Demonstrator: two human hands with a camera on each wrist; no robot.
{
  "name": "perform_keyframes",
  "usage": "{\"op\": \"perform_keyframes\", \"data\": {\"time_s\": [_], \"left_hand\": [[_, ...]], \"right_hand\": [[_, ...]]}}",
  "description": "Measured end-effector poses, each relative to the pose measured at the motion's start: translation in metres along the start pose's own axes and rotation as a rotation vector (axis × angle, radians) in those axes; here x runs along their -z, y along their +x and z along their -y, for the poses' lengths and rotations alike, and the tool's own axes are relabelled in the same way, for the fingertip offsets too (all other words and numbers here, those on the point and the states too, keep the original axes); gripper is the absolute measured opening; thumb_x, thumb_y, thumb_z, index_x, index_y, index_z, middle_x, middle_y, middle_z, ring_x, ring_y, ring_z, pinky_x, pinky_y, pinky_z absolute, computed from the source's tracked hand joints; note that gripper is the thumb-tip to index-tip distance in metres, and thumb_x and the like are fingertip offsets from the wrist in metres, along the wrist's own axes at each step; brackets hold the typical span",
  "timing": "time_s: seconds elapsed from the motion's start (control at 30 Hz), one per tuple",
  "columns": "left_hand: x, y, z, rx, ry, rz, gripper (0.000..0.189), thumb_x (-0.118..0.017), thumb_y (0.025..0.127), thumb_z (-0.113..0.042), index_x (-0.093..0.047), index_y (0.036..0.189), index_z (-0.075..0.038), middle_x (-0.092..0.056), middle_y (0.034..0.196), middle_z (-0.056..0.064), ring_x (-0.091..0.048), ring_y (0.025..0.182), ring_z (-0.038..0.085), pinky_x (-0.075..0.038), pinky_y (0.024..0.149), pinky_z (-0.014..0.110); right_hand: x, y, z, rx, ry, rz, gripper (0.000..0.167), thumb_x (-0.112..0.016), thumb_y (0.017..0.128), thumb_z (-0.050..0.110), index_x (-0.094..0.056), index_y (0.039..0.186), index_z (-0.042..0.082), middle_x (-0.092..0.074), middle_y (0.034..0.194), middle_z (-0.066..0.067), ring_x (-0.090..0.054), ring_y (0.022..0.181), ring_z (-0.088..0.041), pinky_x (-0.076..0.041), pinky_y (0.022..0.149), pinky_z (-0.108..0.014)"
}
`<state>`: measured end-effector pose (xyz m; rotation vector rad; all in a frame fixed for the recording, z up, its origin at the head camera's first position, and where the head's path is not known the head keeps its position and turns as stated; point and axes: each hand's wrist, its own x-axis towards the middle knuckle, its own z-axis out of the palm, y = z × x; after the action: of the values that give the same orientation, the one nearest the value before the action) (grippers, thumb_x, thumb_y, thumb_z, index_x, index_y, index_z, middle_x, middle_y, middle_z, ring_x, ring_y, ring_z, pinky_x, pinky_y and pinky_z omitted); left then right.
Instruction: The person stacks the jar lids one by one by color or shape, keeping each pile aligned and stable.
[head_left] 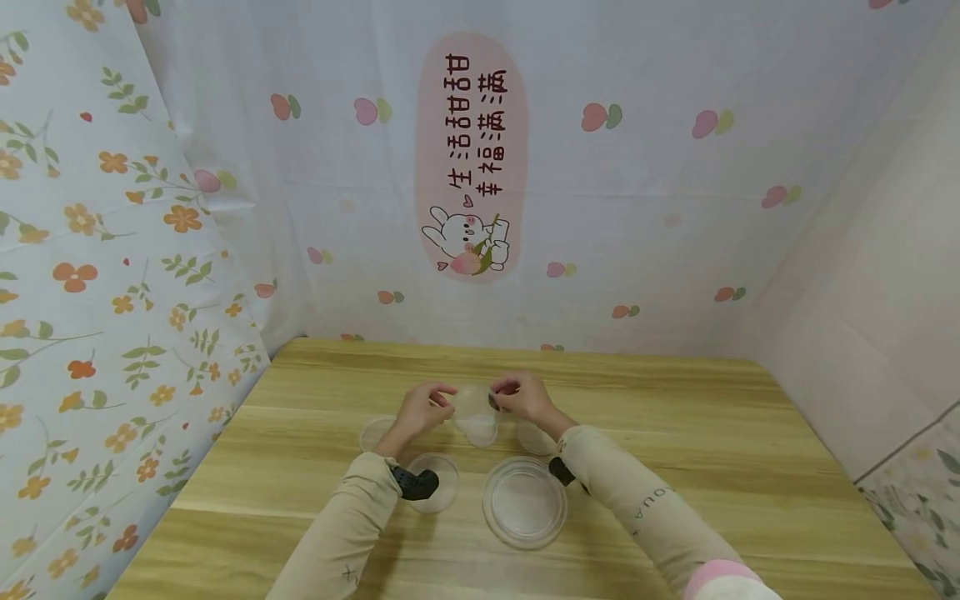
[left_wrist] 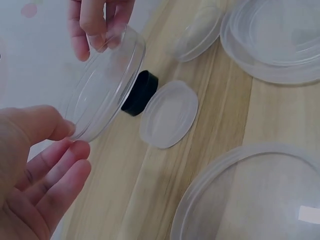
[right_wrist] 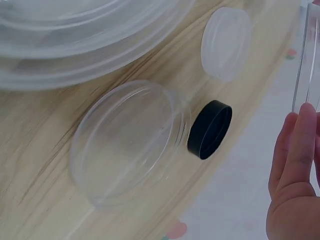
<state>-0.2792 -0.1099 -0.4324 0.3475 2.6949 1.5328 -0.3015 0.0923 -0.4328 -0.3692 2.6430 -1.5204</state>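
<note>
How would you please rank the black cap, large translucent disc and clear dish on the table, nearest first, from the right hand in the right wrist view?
1. Black cap: image left of the right hand.
2. Clear dish: farther left, beside the cap.
3. Large translucent disc: upper left corner.

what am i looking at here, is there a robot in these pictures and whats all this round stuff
No robot: these are a person's bare hands. The wide picture comes from a camera worn on the head, looking forward and down; the two closer ones come from cameras on the left and right wrists.

The left hand and right hand hold a clear round piece by its edge, perhaps a lid or shallow dish. On the wooden table are a black cap, a small frosted lid, a larger clear round stack and more see-through round pieces, whose exact use I can't tell.
</note>
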Motion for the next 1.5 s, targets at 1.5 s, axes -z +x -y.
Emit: {"op": "perform_keyframes", "data": {"time_s": [1.5], "left_hand": [[-0.072, -0.034, -0.022, -0.222, 0.188, 0.313, 0.019, -0.060, 0.075, 0.004, -0.061, 0.094, 0.000, -0.056, 0.071, 0.003, -0.053, 0.049, 0.006, -0.041, 0.045, 0.017]], "right_hand": [[0.042, -0.088, -0.041, 0.014, -0.007, 0.270, 0.013, -0.058, 0.076, -0.008, -0.058, 0.089, -0.007, -0.054, 0.073, -0.005, -0.051, 0.061, -0.013, -0.050, 0.053, -0.033]]}}
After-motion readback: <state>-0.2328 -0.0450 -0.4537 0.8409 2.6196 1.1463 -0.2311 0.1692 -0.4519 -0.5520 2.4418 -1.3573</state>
